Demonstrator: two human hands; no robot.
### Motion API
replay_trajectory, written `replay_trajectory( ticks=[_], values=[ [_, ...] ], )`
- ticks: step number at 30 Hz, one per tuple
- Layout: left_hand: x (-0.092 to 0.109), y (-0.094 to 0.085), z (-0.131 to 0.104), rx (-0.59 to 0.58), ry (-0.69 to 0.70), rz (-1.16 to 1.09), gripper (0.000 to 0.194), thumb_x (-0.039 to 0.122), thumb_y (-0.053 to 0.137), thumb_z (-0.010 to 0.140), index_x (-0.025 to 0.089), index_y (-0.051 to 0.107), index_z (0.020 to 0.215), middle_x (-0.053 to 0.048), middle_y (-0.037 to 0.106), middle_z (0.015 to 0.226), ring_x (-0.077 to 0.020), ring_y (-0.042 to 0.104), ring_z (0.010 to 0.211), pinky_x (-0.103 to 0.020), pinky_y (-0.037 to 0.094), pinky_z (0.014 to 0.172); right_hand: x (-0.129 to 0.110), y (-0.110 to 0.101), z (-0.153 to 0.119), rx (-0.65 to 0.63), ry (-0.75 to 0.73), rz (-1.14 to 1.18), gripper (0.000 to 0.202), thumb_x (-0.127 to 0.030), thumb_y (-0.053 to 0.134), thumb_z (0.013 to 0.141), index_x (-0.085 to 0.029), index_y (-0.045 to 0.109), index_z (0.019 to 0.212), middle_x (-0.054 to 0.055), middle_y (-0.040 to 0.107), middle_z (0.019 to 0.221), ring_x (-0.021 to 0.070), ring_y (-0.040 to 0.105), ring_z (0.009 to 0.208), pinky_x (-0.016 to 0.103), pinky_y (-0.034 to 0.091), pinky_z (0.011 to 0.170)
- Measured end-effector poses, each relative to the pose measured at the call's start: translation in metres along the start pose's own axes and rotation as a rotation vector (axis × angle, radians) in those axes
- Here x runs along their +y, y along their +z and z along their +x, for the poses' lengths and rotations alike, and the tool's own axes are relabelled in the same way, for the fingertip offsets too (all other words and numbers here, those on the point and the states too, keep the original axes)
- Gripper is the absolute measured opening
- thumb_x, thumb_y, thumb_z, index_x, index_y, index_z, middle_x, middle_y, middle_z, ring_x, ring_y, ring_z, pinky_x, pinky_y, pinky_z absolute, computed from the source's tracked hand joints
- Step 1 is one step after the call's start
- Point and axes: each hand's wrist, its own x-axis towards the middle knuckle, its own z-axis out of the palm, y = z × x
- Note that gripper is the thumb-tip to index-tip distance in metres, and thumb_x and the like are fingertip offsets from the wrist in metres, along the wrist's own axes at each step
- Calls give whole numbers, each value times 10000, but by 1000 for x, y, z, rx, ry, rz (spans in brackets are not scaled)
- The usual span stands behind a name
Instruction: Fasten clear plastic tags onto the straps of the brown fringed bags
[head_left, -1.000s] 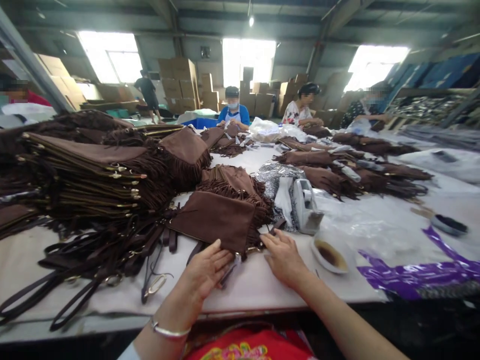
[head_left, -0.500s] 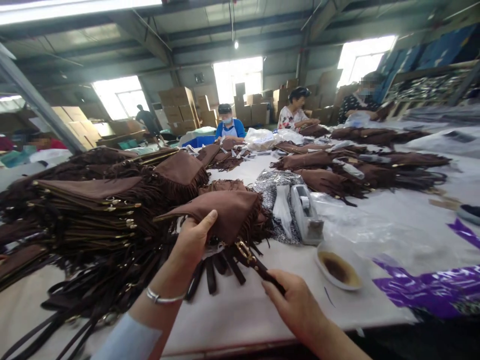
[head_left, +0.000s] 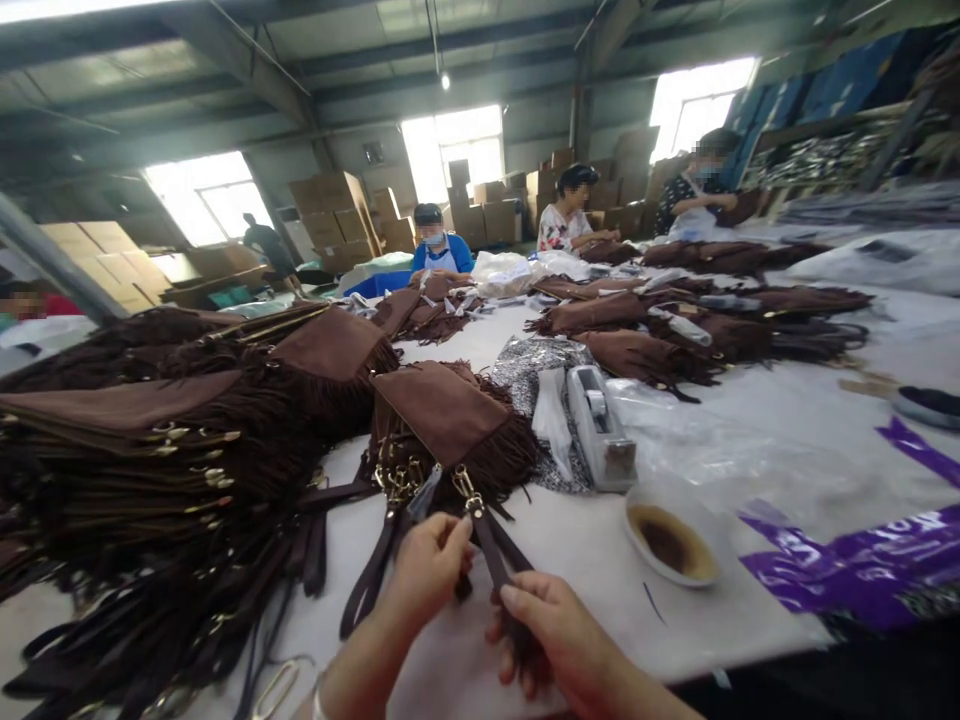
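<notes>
— Brown suede, that's all you see on this table: a fringed bag (head_left: 450, 415) lies right in front of the person, flap up, tassels hanging over its near edge.

— And the hands?

— The left hand (head_left: 431, 570) is curled tight, thumb and fingers pinched on a dark strap (head_left: 491, 550) just below the brass clasp (head_left: 465, 490) at the bag's corner. The right hand (head_left: 551, 630) is closed around the same strap lower down, the strap running under its fingers toward the table edge.

— So the strap is hooked to the bag?

— It looks so; the clasp sits at the bag's near corner, though the join itself is too small to make out. A second bag lies under the first, its hardware showing at the left.

— What's around them?

— To the left, a tall stack of bags (head_left: 142, 440) with zips and rings facing out, and loose straps (head_left: 225, 600) spilling off its foot. To the right of the fringed bag, a tape dispenser (head_left: 600, 430) stands beside crinkled silver wrapping (head_left: 536, 360). Nearer the edge sits a shallow dish (head_left: 671, 540) with a brown stain inside, and beyond it a purple printed bag (head_left: 862, 570) on the white table (head_left: 592, 560).

— Anyone else?

— Three people work at the far end, among more brown bags, with cardboard boxes (head_left: 330, 210) stacked behind them.
</notes>
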Motion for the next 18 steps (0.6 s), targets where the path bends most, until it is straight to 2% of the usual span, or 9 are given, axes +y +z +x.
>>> replay_trajectory(
  ticks=[2, 3, 4, 6, 8, 11, 14, 16, 18],
  values=[
    [-7, 18, -18, -210, -223, -365, 383, 524, 585, 830, 145, 639, 846, -97, 704, 779, -196, 646, 626, -287, 493, 555, -2, 1, -1, -37, -3, -24, 414, -538, 617, 747, -133, 564, 816, 45, 680, 648, 90, 557, 365, 137, 311, 292],
    [-7, 26, -21, -236, -290, -530, 357, 486, 600, 838, 135, 639, 881, -112, 711, 824, -196, 659, 653, -291, 513, 581, -4, 3, -1, -54, 12, -58, 411, -538, 603, 750, -128, 575, 775, 35, 659, 587, 85, 529, 335, 138, 300, 285],
    [-6, 33, -22, -230, -331, -669, 313, 431, 609, 849, 126, 636, 911, -122, 713, 853, -198, 671, 688, -301, 534, 624, -5, 4, 0, -64, 37, -104, 403, -528, 590, 751, -125, 586, 728, 22, 628, 523, 82, 502, 309, 142, 294, 281],
    [-1, 43, -18, -136, -370, -833, 196, 305, 622, 856, 119, 627, 917, -116, 704, 823, -202, 685, 735, -315, 556, 692, -7, 7, 2, -51, 77, -186, 352, -465, 580, 744, -127, 595, 645, 1, 574, 443, 84, 484, 298, 151, 312, 299],
    [-1, 49, -12, -52, -394, -904, 108, 225, 613, 858, 131, 612, 912, -73, 671, 739, -194, 683, 718, -316, 565, 688, -8, 6, 2, -10, 68, -238, 267, -365, 581, 722, -130, 598, 596, 1, 575, 447, 84, 505, 341, 158, 351, 351],
    [-9, 50, -5, -23, -403, -991, 61, 202, 593, 871, 152, 588, 906, 20, 545, 626, -115, 598, 546, -251, 537, 557, -7, -3, -5, -22, 22, -301, 119, -236, 602, 654, -128, 651, 659, -8, 616, 535, 64, 499, 405, 155, 357, 407],
    [-20, 43, 0, -115, -393, -1095, 67, 210, 586, 877, 145, 573, 876, 76, 386, 589, -31, 391, 401, -160, 393, 399, -6, -16, -17, -12, -16, -367, 144, -200, 622, 625, -137, 666, 746, -29, 610, 544, 63, 479, 425, 155, 314, 408],
    [-25, 39, 3, -193, -394, -1128, 108, 238, 615, 861, 140, 569, 863, 83, 344, 599, -17, 319, 392, -147, 323, 366, -6, -25, -23, 94, -49, -389, 95, -231, 596, 668, -144, 628, 690, -23, 591, 507, 72, 473, 413, 166, 300, 402],
    [-27, 37, 5, -235, -386, -1114, 174, 284, 666, 827, 142, 570, 859, 81, 343, 608, -20, 311, 405, -156, 318, 370, -6, -32, -26, 230, -67, -415, 149, -291, 564, 729, -162, 577, 654, -32, 543, 441, 77, 432, 370, 177, 278, 380]
  ],
)
